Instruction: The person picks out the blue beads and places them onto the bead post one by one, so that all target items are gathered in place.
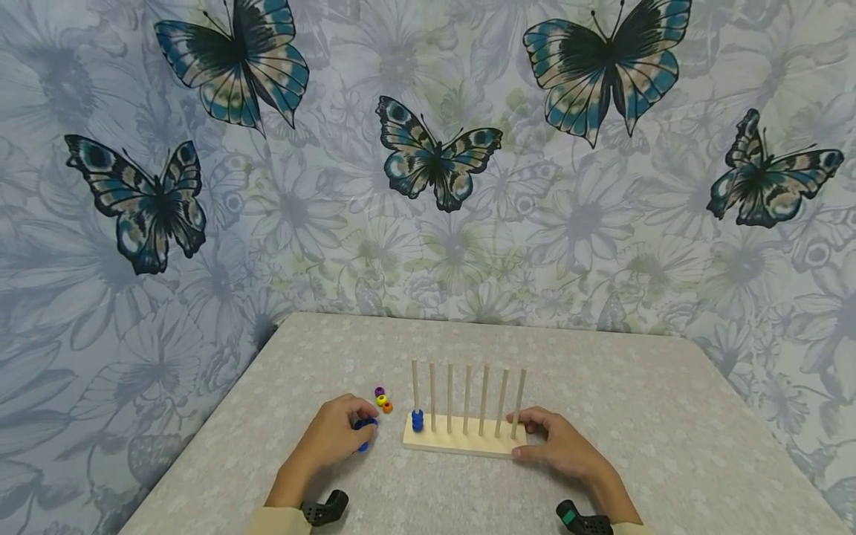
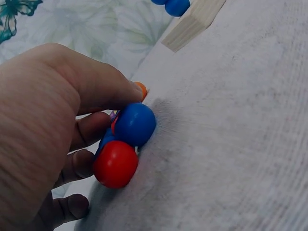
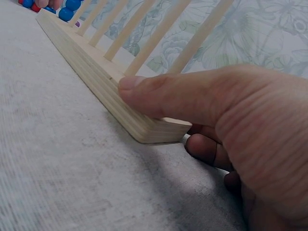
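Note:
My left hand [image 1: 334, 429] is at the left of the peg stand, thumb and curled fingers around a blue bead [image 2: 136, 125] low over the cloth. Next to that bead, in the left wrist view, lies a red bead [image 2: 115, 164], with more blue partly hidden behind the fingers. The wooden peg stand [image 1: 461, 443] has a row of upright pegs; blue beads [image 1: 417, 421] are stacked on its leftmost peg. My right hand [image 1: 560, 447] grips the stand's right end, its thumb [image 3: 149, 94] on the base's near upper edge and its other fingers beyond the end.
Purple [image 1: 380, 391], yellow [image 1: 382, 400] and orange [image 1: 388, 407] beads lie on the table just beyond my left hand. A pale patterned cloth [image 1: 602, 386] covers the table. Behind its far edge stands a wall covering [image 1: 455, 253] with butterflies and flowers.

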{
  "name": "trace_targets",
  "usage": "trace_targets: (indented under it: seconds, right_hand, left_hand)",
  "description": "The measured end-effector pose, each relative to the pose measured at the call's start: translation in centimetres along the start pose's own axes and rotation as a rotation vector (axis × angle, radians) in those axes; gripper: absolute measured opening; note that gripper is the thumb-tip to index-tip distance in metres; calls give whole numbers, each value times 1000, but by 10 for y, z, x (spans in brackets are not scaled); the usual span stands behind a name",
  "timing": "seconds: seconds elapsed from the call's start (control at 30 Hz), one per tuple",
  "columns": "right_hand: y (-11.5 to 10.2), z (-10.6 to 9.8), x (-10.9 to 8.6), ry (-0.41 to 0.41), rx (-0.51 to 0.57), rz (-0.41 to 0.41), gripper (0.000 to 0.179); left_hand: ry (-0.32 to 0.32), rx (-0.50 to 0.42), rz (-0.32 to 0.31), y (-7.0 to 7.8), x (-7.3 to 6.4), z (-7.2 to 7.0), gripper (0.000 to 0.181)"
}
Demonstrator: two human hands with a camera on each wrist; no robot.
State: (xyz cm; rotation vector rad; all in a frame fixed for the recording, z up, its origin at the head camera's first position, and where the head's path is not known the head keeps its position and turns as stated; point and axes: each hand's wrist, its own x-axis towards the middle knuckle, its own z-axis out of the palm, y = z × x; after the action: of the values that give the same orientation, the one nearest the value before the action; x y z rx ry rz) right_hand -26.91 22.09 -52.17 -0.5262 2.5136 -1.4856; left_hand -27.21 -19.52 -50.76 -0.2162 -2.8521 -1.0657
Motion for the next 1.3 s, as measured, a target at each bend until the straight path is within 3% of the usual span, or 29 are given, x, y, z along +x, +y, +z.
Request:
trace_targets:
  seconds: [0.4,1.3]
  right_hand:
    - [1,1,-1,-10,7,-4,50]
    - [0,0,-1,-3,-4,-8,50]
  left_hand:
    - [28,111,39,-3,1,6,15]
    - [45,133,61,1,0,7,15]
